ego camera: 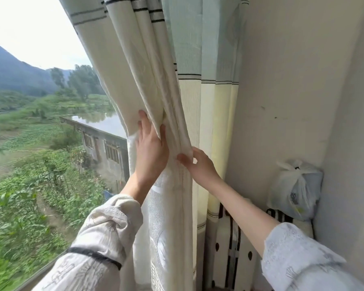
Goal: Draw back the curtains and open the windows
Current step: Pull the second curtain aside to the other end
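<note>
I have both hands on the cream curtain with thin black stripes (135,59), which hangs in soft folds on the right side of the big window (29,143), close to the pale wall (292,80). My left hand (150,148) is almost flat and open, fingers spread, pressing on the bunched folds from the window side. My right hand (198,164) is partly closed, with thumb and fingers pinching the edge of the same bunch. A thin white lacy curtain (168,227) hangs just below my hands. I think the cloth is light, soft and floppy, so it will bend and slide; it is best held around the gathered middle, where the folds come together. The curtain runs long from top to bottom, and the upper part leans up to the left toward the window top. In the far right corner sits a tied white plastic bag (296,190) on a white thing with black marks (235,248). The curtain looks mostly pulled back here. I cannot tell whether the window is open.
</note>
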`<action>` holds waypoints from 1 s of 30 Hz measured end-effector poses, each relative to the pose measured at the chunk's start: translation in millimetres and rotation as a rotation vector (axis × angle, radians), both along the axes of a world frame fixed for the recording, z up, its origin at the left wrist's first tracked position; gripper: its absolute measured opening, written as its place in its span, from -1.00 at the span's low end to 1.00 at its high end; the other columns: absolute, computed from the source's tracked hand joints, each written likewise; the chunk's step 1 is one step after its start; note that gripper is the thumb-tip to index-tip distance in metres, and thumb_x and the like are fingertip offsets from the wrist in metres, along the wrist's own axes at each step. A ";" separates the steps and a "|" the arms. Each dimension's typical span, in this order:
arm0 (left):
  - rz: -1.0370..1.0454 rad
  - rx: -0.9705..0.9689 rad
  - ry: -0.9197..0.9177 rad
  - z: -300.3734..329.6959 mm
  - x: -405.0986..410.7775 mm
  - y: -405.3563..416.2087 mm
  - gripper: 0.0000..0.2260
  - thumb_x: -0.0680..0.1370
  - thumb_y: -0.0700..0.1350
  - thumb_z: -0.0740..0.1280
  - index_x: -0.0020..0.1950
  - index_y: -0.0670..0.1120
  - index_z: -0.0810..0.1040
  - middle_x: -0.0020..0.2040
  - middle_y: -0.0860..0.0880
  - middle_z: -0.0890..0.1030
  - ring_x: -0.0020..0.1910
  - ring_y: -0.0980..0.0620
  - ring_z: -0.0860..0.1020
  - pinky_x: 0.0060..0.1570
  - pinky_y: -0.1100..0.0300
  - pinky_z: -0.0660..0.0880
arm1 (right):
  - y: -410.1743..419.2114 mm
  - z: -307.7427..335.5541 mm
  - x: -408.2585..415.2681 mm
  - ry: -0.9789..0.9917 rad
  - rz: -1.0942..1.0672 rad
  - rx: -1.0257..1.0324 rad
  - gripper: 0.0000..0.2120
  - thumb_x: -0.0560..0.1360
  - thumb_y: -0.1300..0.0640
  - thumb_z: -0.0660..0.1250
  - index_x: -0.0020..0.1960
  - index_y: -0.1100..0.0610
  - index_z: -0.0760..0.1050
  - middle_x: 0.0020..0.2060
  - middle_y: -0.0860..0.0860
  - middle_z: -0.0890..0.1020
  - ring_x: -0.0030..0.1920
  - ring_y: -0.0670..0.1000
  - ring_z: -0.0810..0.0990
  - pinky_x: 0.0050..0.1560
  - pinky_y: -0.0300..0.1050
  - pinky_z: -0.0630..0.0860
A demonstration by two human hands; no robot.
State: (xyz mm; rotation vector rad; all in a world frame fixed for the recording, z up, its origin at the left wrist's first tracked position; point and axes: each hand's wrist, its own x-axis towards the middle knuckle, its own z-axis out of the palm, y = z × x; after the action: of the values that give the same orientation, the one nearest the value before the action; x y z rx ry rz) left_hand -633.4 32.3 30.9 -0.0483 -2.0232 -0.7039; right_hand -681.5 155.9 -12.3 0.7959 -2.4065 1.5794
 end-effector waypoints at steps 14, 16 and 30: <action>-0.085 -0.032 -0.091 7.4 -288.9 42.7 -0.55 0.61 -0.13 0.00 0.50 -0.01 0.00 0.55 -0.09 -0.03 0.52 -0.11 -0.05 0.40 -0.16 0.18 | 36.2 32.9 -285.9 0.084 -0.241 -0.114 -0.19 0.42 0.13 0.36 0.50 -0.10 -0.04 0.47 -0.05 0.21 0.42 0.00 0.28 0.24 -0.19 0.32; -0.095 -0.052 -0.117 7.3 -318.2 58.0 -0.55 0.61 -0.12 0.00 0.50 -0.04 0.00 0.55 -0.11 -0.03 0.52 -0.12 -0.05 0.42 -0.14 0.15 | 52.3 37.1 -308.9 0.074 -0.198 -0.110 -0.25 0.43 0.20 0.31 0.49 -0.11 0.03 0.42 -0.06 0.33 0.37 0.00 0.37 0.25 -0.12 0.41; 0.000 -0.147 -0.157 -7.6 -478.8 137.8 -0.43 0.60 -0.13 -0.01 0.44 0.06 -0.33 0.55 -0.14 -0.05 0.51 -0.13 0.01 0.39 -0.12 0.19 | 126.9 99.9 -436.5 0.191 0.017 -0.224 -0.22 0.34 -0.12 0.45 0.42 0.01 0.16 0.28 -0.12 0.45 0.27 -0.15 0.43 0.26 -0.30 0.34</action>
State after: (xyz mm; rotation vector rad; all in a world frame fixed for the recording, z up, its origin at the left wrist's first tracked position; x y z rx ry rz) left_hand -1112.1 170.1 23.3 -0.0808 -2.2230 -0.5726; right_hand -1118.1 282.7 87.6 0.8795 -2.0538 1.6593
